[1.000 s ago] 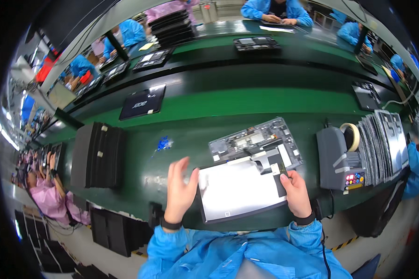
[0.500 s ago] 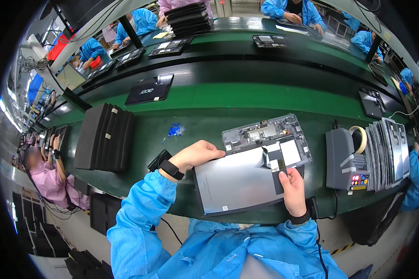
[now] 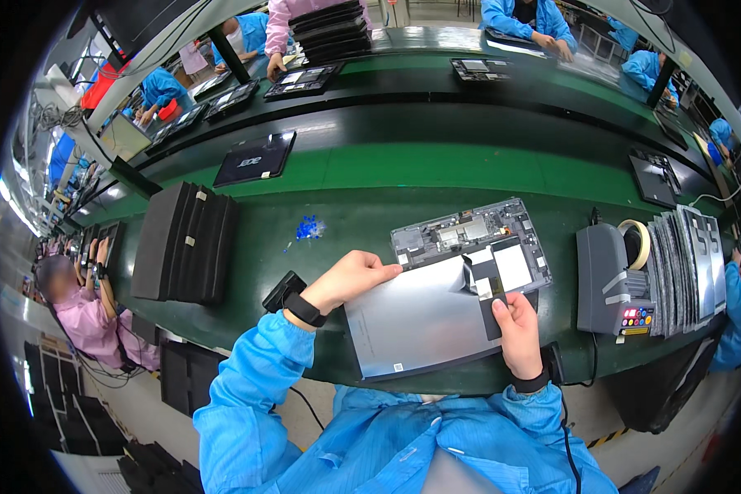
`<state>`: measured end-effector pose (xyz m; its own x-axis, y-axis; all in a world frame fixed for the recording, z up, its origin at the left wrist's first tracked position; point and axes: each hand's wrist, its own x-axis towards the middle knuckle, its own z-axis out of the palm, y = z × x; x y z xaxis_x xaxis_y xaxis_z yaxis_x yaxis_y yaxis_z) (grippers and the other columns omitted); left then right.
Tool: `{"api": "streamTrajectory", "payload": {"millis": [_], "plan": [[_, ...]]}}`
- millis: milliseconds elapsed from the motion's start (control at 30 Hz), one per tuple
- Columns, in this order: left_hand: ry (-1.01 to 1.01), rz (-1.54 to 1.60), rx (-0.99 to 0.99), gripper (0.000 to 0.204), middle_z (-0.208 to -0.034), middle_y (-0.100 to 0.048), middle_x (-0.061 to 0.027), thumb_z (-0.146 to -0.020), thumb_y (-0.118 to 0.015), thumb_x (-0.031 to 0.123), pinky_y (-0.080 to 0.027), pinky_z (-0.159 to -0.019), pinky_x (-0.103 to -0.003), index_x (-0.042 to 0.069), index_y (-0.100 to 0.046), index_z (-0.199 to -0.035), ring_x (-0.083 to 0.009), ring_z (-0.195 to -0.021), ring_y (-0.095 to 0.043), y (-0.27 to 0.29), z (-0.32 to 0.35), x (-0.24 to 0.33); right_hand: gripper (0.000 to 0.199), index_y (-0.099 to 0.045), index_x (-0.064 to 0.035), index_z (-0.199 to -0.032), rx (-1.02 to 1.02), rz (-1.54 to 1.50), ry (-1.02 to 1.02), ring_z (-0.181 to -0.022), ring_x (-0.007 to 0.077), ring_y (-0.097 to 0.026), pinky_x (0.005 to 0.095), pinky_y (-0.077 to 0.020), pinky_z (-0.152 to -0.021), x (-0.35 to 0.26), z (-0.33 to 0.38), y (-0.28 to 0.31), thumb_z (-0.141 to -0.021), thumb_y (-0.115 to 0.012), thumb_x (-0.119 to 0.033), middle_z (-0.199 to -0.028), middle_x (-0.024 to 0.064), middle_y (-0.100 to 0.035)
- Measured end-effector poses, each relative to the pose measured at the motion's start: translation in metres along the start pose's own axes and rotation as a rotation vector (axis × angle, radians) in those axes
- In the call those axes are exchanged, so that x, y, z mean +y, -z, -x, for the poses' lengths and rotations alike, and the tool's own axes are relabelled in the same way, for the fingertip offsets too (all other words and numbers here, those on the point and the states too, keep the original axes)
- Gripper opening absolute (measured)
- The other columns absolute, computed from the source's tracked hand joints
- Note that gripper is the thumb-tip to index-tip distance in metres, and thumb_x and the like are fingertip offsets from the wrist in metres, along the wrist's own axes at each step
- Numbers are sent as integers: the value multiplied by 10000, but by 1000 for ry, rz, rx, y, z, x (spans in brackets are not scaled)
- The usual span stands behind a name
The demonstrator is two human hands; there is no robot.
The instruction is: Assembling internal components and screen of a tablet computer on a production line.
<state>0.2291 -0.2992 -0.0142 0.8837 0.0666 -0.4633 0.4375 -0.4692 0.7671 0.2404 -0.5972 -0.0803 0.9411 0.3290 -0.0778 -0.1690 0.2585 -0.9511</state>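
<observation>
Left hand: your left hand [image 3: 350,278] pinches the silver sheet's [image 3: 416,317] upper-left edge.
Right hand: your right hand [image 3: 519,333] closes its grip on the black strip [image 3: 487,300].
Progress: sheet lies on the counter [image 3: 305,206], overlapping the open tablet chassis [image 3: 465,235]; circuitry uncovered, fitting seemingly unfinished.
Surroundings: black trays [image 3: 181,243] left, tape roll [image 3: 634,243] and grey device [image 3: 605,280] right, none obstructing.

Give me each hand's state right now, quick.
Left hand: fingers curled on the upper left edge of the grey sheet.
Right hand: pinching the sheet's right edge beside the opened device.
</observation>
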Motion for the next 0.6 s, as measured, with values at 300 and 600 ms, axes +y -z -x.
{"api": "streamTrajectory", "payload": {"millis": [300, 600], "plan": [[26, 97, -89, 356, -596, -547, 20, -850, -650, 358, -363, -481, -236, 30, -638, -711, -67, -528, -470, 8, 0, 1, 130, -513, 21, -1000, 2, -13, -2, -767, 71, -599, 209, -482, -704, -1, -3, 5, -949, -537, -95, -878, 58, -649], [-353, 86, 320, 220, -707, -578, -2, -825, -713, 208, -446, -550, -234, 26, -595, -789, -81, -626, -547, -20, -1, -16, 101, -516, 6, -988, -1, -51, -17, -765, 76, -594, 212, -477, -713, -3, -2, 3, -944, -539, -82, -875, 54, -645]]}}
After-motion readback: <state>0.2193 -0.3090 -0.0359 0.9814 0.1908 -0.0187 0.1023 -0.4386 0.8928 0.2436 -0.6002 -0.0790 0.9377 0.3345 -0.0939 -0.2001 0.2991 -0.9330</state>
